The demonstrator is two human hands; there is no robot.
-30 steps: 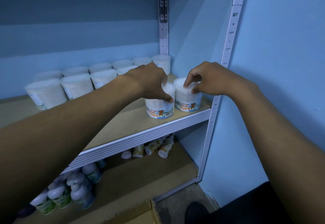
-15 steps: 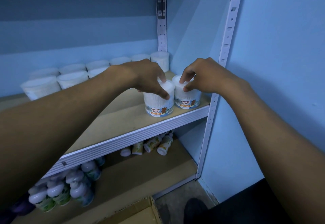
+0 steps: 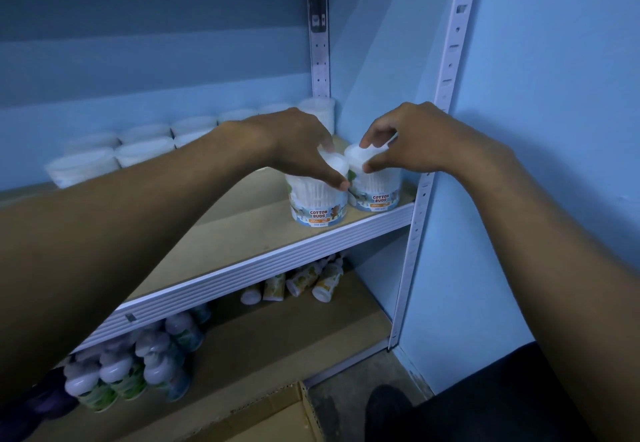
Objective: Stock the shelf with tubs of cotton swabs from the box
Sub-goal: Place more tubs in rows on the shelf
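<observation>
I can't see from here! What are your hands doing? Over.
Left hand grips one tub. Right hand grips its neighbour. Both on shelf. Nothing blocking.

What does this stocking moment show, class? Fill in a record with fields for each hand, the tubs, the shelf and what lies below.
left hand: grips left front tub from above
right hand: grips right front tub by its lid
front tubs: upright, side by side
shelf: more tubs along the back
below: bottles

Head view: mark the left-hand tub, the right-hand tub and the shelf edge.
Left-hand tub (image 3: 318, 211): head view, on its printed label.
Right-hand tub (image 3: 380, 197): head view, on its printed label.
Shelf edge (image 3: 277, 265): head view, on the white ribbed front rail.
</observation>
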